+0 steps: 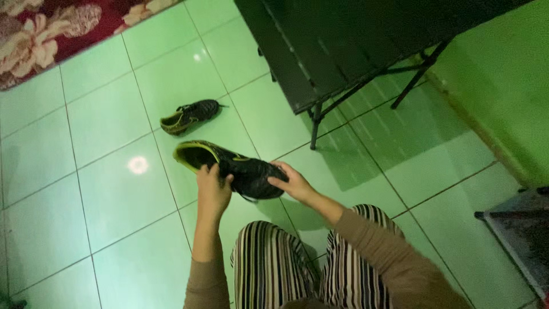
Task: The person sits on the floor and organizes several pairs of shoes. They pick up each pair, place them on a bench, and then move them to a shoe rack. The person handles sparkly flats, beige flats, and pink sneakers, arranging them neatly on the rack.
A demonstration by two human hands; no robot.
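Striped trousers sit nearest, knees up. Both hands hold a black shoe with yellow-green lining above the floor: left hand clamped at mid-sole, right hand wrapped round the toe. Looks light, upper soft, sole stiff, so grab the sole. Its mate lies farther off. No labels visible.

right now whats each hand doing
Left hand: closed on the black shoe.
Right hand: fingers on the same shoe's toe end.
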